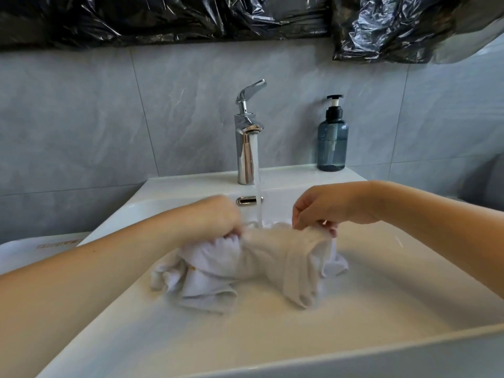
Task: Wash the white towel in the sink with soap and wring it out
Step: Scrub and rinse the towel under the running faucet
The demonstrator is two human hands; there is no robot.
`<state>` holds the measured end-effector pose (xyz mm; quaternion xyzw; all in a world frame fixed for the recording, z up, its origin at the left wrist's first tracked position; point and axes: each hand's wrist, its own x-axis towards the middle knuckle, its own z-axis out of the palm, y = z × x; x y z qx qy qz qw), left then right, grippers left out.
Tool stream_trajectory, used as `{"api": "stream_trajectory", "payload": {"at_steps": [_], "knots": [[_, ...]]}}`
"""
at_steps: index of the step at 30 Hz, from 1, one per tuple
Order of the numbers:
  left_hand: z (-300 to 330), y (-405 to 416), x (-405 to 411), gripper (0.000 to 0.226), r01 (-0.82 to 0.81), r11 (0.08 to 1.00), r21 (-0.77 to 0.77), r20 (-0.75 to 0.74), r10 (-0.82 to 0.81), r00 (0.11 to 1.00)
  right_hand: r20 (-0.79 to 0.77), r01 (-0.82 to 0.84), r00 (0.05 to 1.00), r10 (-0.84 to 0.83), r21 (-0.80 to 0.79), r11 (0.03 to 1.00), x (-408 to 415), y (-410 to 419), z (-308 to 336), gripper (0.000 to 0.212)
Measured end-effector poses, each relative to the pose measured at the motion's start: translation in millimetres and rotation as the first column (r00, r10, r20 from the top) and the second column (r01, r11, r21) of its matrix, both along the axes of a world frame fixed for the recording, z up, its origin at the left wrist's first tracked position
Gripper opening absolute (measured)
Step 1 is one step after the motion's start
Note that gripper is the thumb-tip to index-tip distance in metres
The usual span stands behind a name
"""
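Note:
A wet white towel [261, 266] lies bunched in the white sink [381, 282], its upper part lifted between my hands. My left hand [218, 216] grips the towel's left end with curled fingers. My right hand [319, 208] pinches the towel's right end from above. Water runs from the chrome faucet [246, 143] in a stream that lands just behind the towel, between the two hands. A blue-grey soap pump bottle [332, 140] stands on the sink's back ledge, right of the faucet.
Grey tiles cover the wall behind the sink. Black plastic sheeting [245, 17] hangs along the top. A white surface with orange print [41, 248] sits left of the sink. The overflow slot [246, 200] shows below the faucet.

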<state>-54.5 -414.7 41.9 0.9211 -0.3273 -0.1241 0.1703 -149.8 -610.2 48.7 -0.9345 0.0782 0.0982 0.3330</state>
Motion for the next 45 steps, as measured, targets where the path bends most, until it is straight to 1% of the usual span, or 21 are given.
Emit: {"api": "stream_trajectory", "payload": {"at_steps": [2, 6, 9, 11, 14, 18, 20, 22, 23, 24, 26, 29, 31, 34, 36, 38, 39, 40, 41, 43, 45], "knots": [[-8, -3, -6, 0.029, 0.121, 0.986, 0.117, -0.012, -0.121, 0.993, 0.050, -0.062, 0.997, 0.059, 0.063, 0.996, 2, 4, -1, 0.015], [-7, 4, -14, 0.027, 0.265, 0.952, -0.156, -0.099, -0.282, 0.954, 0.122, -0.067, 0.991, 0.046, 0.172, 0.983, 3, 3, 1, 0.016], [-12, 3, -9, 0.025, 0.235, 0.962, -0.138, 0.102, -0.222, 0.970, -0.037, -0.025, 0.999, 0.022, -0.065, 0.998, 2, 3, -9, 0.020], [-12, -1, -14, 0.031, 0.190, 0.957, -0.217, 0.024, -0.190, 0.982, -0.151, -0.067, 0.988, 0.029, -0.250, 0.966, 1, 9, -13, 0.015], [-1, -1, -22, 0.038, 0.096, 0.874, -0.476, -0.176, -0.202, 0.964, -0.266, -0.211, 0.956, 0.121, -0.339, 0.917, -1, 16, -12, 0.039], [12, 5, -20, 0.026, 0.010, 0.728, -0.685, -0.257, -0.255, 0.932, -0.068, -0.211, 0.977, 0.200, -0.299, 0.931, -2, 13, -4, 0.009], [12, 5, -10, 0.024, -0.008, 0.805, -0.593, -0.167, -0.114, 0.979, 0.034, -0.157, 0.985, 0.172, -0.261, 0.952, -5, 6, 4, 0.030], [7, 7, -6, 0.029, 0.042, 0.980, -0.197, -0.007, -0.045, 0.999, 0.087, -0.130, 0.984, 0.155, -0.248, 0.960, -6, 1, 7, 0.030], [4, 7, -5, 0.028, 0.071, 0.997, -0.043, 0.010, -0.071, 0.997, 0.080, -0.148, 0.981, 0.176, -0.271, 0.951, -7, 1, 6, 0.023], [2, 7, -6, 0.024, 0.128, 0.991, -0.035, -0.018, -0.129, 0.991, 0.043, -0.178, 0.979, 0.200, -0.309, 0.934, -6, 2, 3, 0.017], [4, 7, -12, 0.010, 0.221, 0.923, -0.315, -0.105, -0.266, 0.958, -0.051, -0.250, 0.967, 0.250, -0.385, 0.888, -4, 10, -6, 0.011], [12, 9, -16, 0.006, 0.186, 0.767, -0.615, -0.182, -0.367, 0.912, 0.065, -0.223, 0.958, 0.279, -0.440, 0.870, 0, 18, -10, 0.016], [8, 8, -10, 0.011, 0.119, 0.790, -0.601, -0.155, -0.262, 0.952, 0.138, -0.171, 0.954, 0.267, -0.482, 0.859, -1, 16, -7, 0.015], [-5, 6, 0, 0.018, 0.012, 0.910, -0.414, 0.095, 0.030, 0.995, 0.167, -0.120, 0.959, 0.229, -0.495, 0.861, -2, 15, -5, 0.007], [-6, 1, -3, 0.017, 0.038, 0.808, -0.588, 0.173, 0.080, 0.982, 0.253, -0.063, 0.949, 0.188, -0.434, 0.899, -2, 16, 2, 0.009], [2, -1, -7, 0.013, 0.124, 0.598, -0.792, 0.233, 0.108, 0.966, 0.372, 0.005, 0.925, 0.084, -0.230, 0.973, -3, 14, 11, 0.013], [4, -1, -7, 0.012, 0.139, 0.555, -0.820, 0.247, 0.124, 0.961, 0.399, 0.023, 0.916, 0.026, -0.117, 0.993, -4, 12, 13, 0.013], [2, -2, -3, 0.013, 0.134, 0.568, -0.812, 0.250, 0.131, 0.959, 0.399, 0.032, 0.917, -0.007, -0.055, 0.998, -4, 10, 14, 0.014], [-3, -3, 2, 0.013, 0.110, 0.665, -0.739, 0.255, 0.124, 0.959, 0.384, 0.033, 0.923, -0.001, -0.076, 0.997, -4, 9, 12, 0.015], [-18, -3, 7, 0.013, 0.034, 0.931, -0.364, 0.270, 0.070, 0.960, 0.351, 0.035, 0.936, 0.042, -0.210, 0.977, -2, 8, 5, 0.016], [-20, -4, 2, 0.006, 0.028, 0.962, -0.270, 0.305, 0.058, 0.951, 0.364, 0.050, 0.930, 0.047, -0.252, 0.966, 1, 8, 1, 0.015]]}}
